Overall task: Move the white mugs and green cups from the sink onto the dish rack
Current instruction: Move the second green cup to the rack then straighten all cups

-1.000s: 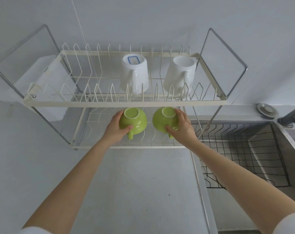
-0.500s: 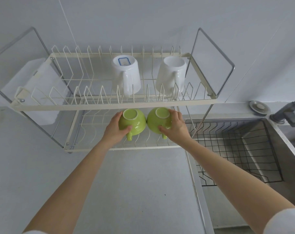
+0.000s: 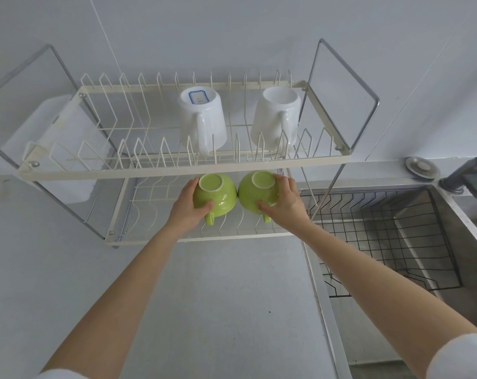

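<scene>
Judging from how things lie, the task is close to its end. Both white mugs stand upside down on the upper tier of the dish rack (image 3: 324, 158), above and beyond the two grips: the left white mug (image 3: 201, 116) has a blue-edged label on its upturned base, and the right white mug (image 3: 277, 116) is plain, each with its handle turned toward the person. The sink (image 3: 450, 214), off to the right of the right grip, shows only its dark wire basket (image 3: 382, 242); no cup or mug can be seen in it.

What is left appears to be the release. The left hand (image 3: 186, 207) is closed around the left green cup (image 3: 215, 195), thumb on the near side and fingers round the far left side. The right hand (image 3: 283, 206) is closed the same way around the right green cup (image 3: 256, 192). Both cups are inverted on the lower tier, under the front rail of the upper one, and touch or nearly touch each other between the two grips. Whether they rest fully on the wires I cannot tell.

The cups are glossy lime green, rounded like small bowls, with pale unglazed foot rings facing up and stubby handles pointing toward the person, down between the wires. The bench (image 3: 218, 310) beneath the forearms is pale grey.
</scene>
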`<state>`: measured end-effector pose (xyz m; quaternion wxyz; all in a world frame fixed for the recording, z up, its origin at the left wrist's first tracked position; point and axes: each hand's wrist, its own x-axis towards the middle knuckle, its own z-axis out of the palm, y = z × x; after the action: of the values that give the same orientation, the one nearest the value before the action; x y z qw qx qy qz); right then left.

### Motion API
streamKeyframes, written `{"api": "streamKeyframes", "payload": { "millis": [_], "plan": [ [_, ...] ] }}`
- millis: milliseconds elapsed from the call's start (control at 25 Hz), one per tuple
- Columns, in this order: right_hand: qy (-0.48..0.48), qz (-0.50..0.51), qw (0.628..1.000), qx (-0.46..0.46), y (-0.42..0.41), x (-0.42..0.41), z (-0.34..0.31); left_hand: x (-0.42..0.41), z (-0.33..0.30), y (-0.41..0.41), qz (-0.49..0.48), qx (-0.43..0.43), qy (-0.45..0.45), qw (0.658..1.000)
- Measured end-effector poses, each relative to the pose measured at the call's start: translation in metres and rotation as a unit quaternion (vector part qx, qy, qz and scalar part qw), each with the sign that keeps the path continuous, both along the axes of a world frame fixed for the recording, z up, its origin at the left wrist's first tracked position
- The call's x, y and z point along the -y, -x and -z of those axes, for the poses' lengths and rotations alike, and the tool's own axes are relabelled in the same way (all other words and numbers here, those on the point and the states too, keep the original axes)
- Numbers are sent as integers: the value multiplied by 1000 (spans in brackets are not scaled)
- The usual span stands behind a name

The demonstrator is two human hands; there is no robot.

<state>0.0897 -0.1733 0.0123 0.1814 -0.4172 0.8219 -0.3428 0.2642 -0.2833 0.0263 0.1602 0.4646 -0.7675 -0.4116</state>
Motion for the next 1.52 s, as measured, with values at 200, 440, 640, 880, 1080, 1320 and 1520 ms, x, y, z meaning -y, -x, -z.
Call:
{"api": "streamKeyframes", "payload": {
  "millis": [200, 440, 640, 880, 1080, 1320, 1520],
  "plan": [
    [-4, 3, 1000, 12, -2, -6, 1, -4, 2, -1, -3, -1, -2, 1000],
    [4, 4, 1000, 8, -5, -19, 1, -13, 7, -5, -2, -7, -4, 1000],
    [4, 2, 1000, 3, -8, -26, 0, -20, 8, -7, -6, -11, 0, 1000],
    [-1, -3, 1000, 4, -8, -27, -1, -24, 7, -6, -11, -16, 8, 1000],
    [-12, -11, 1000, 1, -7, -28, -2, -23, 8, -6, -11, -8, 14, 1000],
    [-35, -28, 999, -9, -7, -28, -5, -19, 6, -7, 7, 6, 16, 1000],
    [-60, -41, 997, -13, -6, -28, -7, -17, 4, -7, 38, 22, 29, 999]
  ]
}}
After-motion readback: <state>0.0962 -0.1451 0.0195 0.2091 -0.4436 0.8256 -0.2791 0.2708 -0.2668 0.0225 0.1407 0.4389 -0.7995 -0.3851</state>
